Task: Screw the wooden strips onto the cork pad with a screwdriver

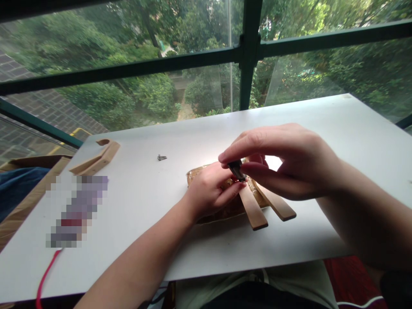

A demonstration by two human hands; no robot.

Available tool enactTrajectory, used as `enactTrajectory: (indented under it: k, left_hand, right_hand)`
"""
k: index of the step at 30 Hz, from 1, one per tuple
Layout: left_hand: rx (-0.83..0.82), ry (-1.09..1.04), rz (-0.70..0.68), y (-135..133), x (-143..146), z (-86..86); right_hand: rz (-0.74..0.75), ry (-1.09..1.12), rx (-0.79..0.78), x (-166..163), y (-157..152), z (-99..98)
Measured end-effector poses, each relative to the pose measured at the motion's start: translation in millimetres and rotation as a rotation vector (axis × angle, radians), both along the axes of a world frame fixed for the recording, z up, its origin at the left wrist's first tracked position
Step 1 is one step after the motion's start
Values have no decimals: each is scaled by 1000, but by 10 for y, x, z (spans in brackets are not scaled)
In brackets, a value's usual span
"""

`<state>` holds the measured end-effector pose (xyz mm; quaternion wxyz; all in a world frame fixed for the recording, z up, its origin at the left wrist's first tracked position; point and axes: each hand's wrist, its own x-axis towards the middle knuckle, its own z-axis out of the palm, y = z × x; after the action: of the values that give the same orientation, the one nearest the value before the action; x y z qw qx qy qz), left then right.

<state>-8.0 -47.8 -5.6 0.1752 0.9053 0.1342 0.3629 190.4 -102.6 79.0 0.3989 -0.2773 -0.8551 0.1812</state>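
Note:
My right hand (283, 159) is closed, pinching a small dark tool (237, 169) with a shiny face between thumb and fingers; its exact kind is unclear. The tool's lower end meets the fingertips of my left hand (209, 189). My left fingers are closed around the upper end of a flat wooden piece (254, 209), and the joint there is hidden. Beside it, a second wooden leg (277, 202) slants the same way. Both lie across a brown, shiny wrapped pad (193, 175), largely covered by my left hand.
A small cluster of screws (162, 158) lies on the white table (135, 206). Farther left are another wooden piece (98, 159) with a curved notch, a pixelated object (79, 210) and a red strap (45, 277). A cardboard box (51, 176) stands beyond the left edge; windows line the back.

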Motion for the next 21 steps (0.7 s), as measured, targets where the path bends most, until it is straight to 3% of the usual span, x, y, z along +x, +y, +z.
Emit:
enactTrajectory:
  k: [7,15,21]
  left_hand:
    - [71,-6,-12,2,7,4]
    - [51,-26,-61,-5,18,27]
    - [22,-33,-64,-2,16,31]
  right_hand:
    - [-69,10,-14,10,-23,7]
    - [-146,68,-68,0,-21,-63]
    - [-151,16,-22,11,-4,-48]
